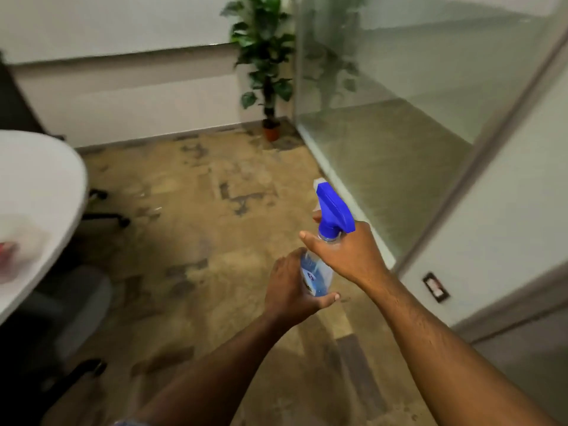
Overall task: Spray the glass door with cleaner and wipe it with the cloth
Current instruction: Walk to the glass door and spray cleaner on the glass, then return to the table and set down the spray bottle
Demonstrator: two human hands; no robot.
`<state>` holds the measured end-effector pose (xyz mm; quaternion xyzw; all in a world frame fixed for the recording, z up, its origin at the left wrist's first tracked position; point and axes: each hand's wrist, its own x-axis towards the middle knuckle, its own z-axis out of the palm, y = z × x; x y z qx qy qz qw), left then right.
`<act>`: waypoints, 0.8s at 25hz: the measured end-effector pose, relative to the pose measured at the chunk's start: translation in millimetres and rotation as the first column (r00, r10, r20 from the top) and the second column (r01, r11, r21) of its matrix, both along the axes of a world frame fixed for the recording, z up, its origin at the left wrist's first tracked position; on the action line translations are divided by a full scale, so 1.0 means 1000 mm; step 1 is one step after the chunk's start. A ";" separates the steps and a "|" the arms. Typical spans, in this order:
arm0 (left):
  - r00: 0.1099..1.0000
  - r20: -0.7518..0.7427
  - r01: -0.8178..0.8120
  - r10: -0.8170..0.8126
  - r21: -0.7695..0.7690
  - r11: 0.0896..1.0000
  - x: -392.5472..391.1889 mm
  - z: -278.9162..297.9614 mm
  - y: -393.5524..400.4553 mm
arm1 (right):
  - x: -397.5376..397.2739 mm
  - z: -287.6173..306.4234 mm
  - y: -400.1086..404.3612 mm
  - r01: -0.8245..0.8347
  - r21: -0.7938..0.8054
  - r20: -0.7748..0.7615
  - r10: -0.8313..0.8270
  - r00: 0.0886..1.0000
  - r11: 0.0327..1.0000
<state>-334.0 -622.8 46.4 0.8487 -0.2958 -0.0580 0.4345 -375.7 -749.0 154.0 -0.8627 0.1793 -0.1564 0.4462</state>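
Note:
A clear spray bottle [319,276] of blue cleaner with a blue trigger head [333,210] is held upright in front of me over the floor. My left hand [290,287] wraps the bottle's body from the left. My right hand [341,253] grips the neck just under the trigger head, one fingertip showing at the trigger. The glass door [415,96] stands to the right and ahead, reaching down to the floor, with a grey frame [491,142] along its right side. No cloth is in view.
A white rounded table [46,186] lies at the left with a blurred red thing [7,252] on it. Office chairs [70,302] sit beneath it. A potted plant [266,66] stands in the far corner. A wall socket [435,286] is low at right.

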 end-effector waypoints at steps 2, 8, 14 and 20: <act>0.994 -0.007 -0.110 0.110 0.014 0.994 0.012 -0.008 0.062 | 0.025 -0.003 0.052 -0.086 -0.243 -0.076 0.069 0.995 0.966; 0.927 0.026 -0.374 0.373 0.068 0.925 0.035 -0.017 0.199 | 0.087 -0.009 0.176 -0.374 -0.311 -0.135 0.349 0.927 0.874; 0.784 0.098 -0.621 0.614 0.136 0.772 0.076 -0.028 0.303 | 0.159 -0.010 0.283 -0.625 -0.268 0.000 0.649 0.761 0.733; 0.726 0.138 -0.682 0.674 0.268 0.680 0.156 -0.034 0.396 | 0.272 -0.026 0.375 -0.700 -0.250 -0.032 0.717 0.697 0.669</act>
